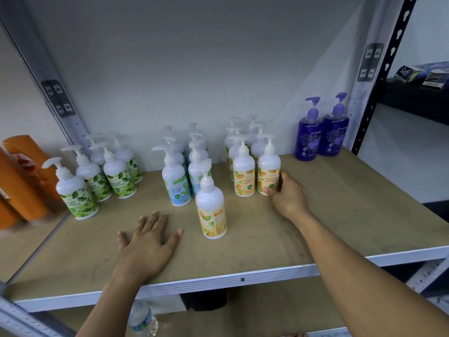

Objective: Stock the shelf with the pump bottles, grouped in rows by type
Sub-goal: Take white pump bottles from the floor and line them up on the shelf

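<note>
White wall backs a tan board shelf (pixel 340 215) framed by grey metal uprights. Toward nine o'clock on the board stand the green-leaf bottles (pixel 107 176), running back to the wall in two files, with one set further forward near the left edge. Just above centre, toward twelve o'clock, the blue-label bottles (pixel 176 181) form two files, the front label reading Cool Mint. At one o'clock the orange-fruit bottles (pixel 244 176) line up the same way. At two o'clock, against the wall and well apart from the rest, two purple bottles (pixel 320 137) stand side by side, touching.

The right hand (pixel 288 198) reaches in from four o'clock, and its fingers and thumb curl round the lower body of the front-right bottle (pixel 267 173) of the orange-fruit files, which stands upright on the board. At centre, just in front of the blue-label files, a lone bottle (pixel 211 210) with the same fruit print stands upright, its back label facing out.

The left hand (pixel 148 242) lies flat at seven o'clock, palm down, fingers spread wide on the board, holding nothing, its fingertips near the lone bottle.

Big orange bottles (pixel 24 181) lean beyond the left upright at nine o'clock. A clear water bottle (pixel 142 317) lies on the level below at six o'clock.
</note>
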The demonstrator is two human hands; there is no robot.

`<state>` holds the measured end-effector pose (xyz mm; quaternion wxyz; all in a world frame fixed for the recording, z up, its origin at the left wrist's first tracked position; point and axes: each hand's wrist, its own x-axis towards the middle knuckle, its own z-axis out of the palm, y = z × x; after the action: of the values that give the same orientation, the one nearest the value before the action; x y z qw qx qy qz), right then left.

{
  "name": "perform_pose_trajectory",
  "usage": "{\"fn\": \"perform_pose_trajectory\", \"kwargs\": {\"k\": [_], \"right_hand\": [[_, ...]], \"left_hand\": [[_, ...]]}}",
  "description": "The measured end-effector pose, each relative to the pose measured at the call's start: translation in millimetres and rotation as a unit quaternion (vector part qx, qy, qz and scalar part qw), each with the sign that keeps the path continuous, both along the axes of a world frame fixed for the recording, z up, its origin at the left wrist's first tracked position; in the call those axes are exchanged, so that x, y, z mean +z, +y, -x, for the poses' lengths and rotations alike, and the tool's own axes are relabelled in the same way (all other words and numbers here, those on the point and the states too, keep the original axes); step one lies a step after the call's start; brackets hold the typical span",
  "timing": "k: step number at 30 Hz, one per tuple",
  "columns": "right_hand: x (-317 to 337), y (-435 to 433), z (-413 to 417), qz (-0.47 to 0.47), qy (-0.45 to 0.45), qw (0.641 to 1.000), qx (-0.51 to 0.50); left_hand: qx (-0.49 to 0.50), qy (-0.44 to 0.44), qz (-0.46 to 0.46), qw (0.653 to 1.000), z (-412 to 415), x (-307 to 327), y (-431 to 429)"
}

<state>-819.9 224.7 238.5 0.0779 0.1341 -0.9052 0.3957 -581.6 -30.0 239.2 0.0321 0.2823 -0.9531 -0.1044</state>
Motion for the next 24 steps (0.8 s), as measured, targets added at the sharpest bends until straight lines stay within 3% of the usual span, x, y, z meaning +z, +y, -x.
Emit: {"fn": "perform_pose_trajectory", "kwargs": {"k": [9, 12, 16, 19, 22, 24], "right_hand": [[0.7, 0.7, -1.6, 0.013, -0.014, 1.0, 0.009], [0.3, -1.0, -5.6, 0.058, -0.025, 0.998, -0.004], [1.8, -2.8, -30.0, 0.07, 0.016, 0.997, -0.041], [9.0, -9.0, -64.3, 0.059, 0.002, 0.997, 0.058], [10.9, -15.7, -93.0, 0.027, -0.057, 0.975, 0.213], [9.0, -21.0, -101.6, 0.014, -0.071, 0.962, 0.263]], "left_hand": [[0.001, -0.001, 0.008, 1.0, 1.6, -2.1, -0.7], [0.001, -0.002, 0.011, 1.0, 0.8, -2.0, -1.1], [0.0, -0.001, 0.013, 1.0, 1.6, -1.3, -0.8], [0.002, -0.001, 0.008, 1.0, 2.2, -1.2, -0.8], [0.004, 0.001, 0.002, 1.0, 2.2, -1.5, 0.9], [0.002, 0.0, -0.002, 1.0, 2.4, -1.6, 2.1]]}}
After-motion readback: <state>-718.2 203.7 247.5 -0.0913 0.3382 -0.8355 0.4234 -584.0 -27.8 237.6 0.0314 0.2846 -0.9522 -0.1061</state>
